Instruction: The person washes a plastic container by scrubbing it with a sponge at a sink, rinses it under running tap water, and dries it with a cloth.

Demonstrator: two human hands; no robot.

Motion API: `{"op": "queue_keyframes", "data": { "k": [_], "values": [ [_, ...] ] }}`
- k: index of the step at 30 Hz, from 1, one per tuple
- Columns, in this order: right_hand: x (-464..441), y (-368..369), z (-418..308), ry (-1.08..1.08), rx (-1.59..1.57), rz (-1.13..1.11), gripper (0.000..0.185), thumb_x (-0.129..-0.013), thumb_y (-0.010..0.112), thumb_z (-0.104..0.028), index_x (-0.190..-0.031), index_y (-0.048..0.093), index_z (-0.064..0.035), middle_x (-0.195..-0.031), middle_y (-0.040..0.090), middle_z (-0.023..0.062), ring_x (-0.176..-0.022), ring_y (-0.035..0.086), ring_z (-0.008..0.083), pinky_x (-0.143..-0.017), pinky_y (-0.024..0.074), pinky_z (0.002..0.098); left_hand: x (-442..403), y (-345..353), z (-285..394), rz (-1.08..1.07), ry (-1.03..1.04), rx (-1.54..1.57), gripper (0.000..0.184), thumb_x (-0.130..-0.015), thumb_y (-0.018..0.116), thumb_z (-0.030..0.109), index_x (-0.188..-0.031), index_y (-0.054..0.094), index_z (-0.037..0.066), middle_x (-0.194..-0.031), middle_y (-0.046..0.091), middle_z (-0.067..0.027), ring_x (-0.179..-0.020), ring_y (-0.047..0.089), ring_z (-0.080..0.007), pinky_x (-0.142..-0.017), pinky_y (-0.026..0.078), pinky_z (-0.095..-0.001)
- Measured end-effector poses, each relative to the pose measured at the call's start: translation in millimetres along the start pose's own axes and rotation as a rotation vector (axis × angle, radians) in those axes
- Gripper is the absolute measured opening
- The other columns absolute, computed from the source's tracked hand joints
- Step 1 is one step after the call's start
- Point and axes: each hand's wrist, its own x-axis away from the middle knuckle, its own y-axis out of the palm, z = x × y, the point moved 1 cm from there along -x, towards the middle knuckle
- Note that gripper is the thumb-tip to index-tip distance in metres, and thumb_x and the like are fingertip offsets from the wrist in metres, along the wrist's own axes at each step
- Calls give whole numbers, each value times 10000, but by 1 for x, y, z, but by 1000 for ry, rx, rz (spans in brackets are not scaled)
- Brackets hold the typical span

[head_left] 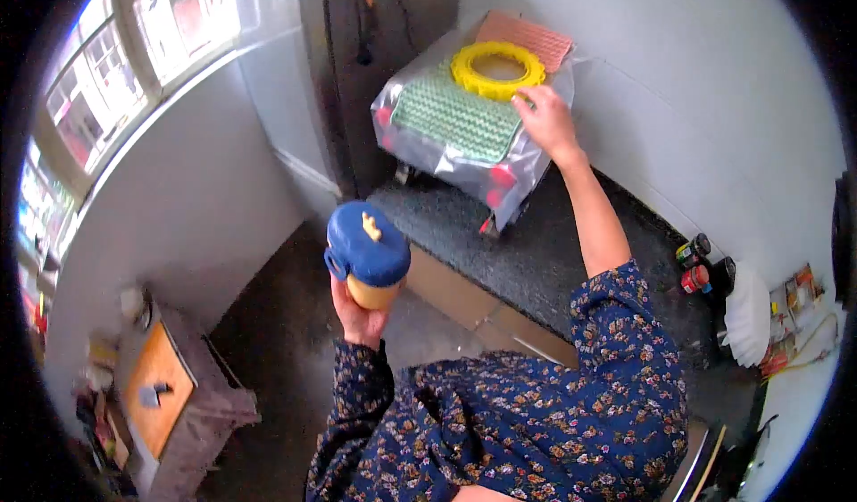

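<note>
Your left hand (361, 319) wraps the blue-lidded container (368, 248) above the floor (277, 323); your right hand (546, 120) meets the yellow ring (476, 82) overlapping the green mat (451, 120), though whether it pinches, I cannot tell. A slackened left grip could drop the container.

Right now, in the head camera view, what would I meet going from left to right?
Flat orange board → rounded cup with a dark-blue lid and yellow body → bright yellow ring with a bumpy rim → small red container → white crumpled bundle.
</note>
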Motion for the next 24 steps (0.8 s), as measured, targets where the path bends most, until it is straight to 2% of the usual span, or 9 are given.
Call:
{"op": "queue_keyframes", "data": {
  "k": [1,4,7,10,14,18,20,22,24],
  "values": [
    [-2,-7,-6,35,-38,-148,362,-798,614,-347,-978,647,-34,-961,612,176,-922,577,330,-804,462,407,1,1,2,-18,-3,-12,639,-844,466,556,-1328,377,149,-1308,463,-107,-1134,496,-306,-861,449,-506],
    [-1,2,-15,-258,-32,-343,422,-777,631,-385,-1039,627,-54,-1025,593,175,-974,558,334,-834,451,406,0,1,7,-71,-6,-19,673,-856,463,565,-1358,345,133,-1350,428,-98,-1199,456,-284,-979,393,-481],
    [10,2,-38,-427,153,-353,528,-740,656,-423,-1156,566,-112,-1086,559,138,-974,541,334,-844,447,404,-7,-6,5,-77,-24,62,684,-851,500,541,-1365,332,123,-1359,417,-97,-1216,441,-287,-1013,364,-469],
    [3,-6,-46,-469,112,-461,497,-745,653,-411,-1141,579,-119,-1022,568,138,-933,549,331,-819,453,416,0,-3,6,-121,-25,22,689,-847,512,535,-1362,334,113,-1356,420,-103,-1215,441,-290,-1014,363,-470],
    [0,-9,-61,-512,12,-395,261,-821,580,-307,-977,654,-111,-878,597,116,-839,580,297,-738,476,404,-14,-19,7,-38,15,111,702,-810,516,553,-1359,327,158,-1321,447,-112,-1144,485,-328,-815,473,-535],
    [12,-32,-101,-590,-126,-186,202,-857,529,-241,-860,643,-75,-814,605,106,-763,592,295,-690,479,394,-12,-14,8,-77,63,1,727,-797,516,590,-1355,337,161,-1311,457,-117,-1134,490,-326,-820,470,-537],
    [9,-38,-126,-394,-100,58,163,-861,527,-190,-826,629,-68,-780,607,148,-738,593,317,-637,482,381,-11,-18,11,-99,41,46,689,-818,497,565,-1353,346,158,-1327,444,-124,-1146,488,-332,-838,460,-548],
    [2,-29,-134,-253,-352,205,187,-878,533,-203,-851,630,-46,-776,629,116,-717,604,272,-619,477,343,-7,-8,11,-98,-5,181,642,-850,450,538,-1351,348,151,-1334,437,-131,-1159,481,-336,-847,451,-558],
    [-11,13,-107,225,-981,-266,239,-905,520,-227,-887,637,-19,-795,643,62,-721,604,200,-649,473,320,-9,-11,9,-147,-5,125,616,-868,406,527,-1347,354,143,-1330,440,-144,-1163,476,-341,-862,439,-565]
  ]
}}
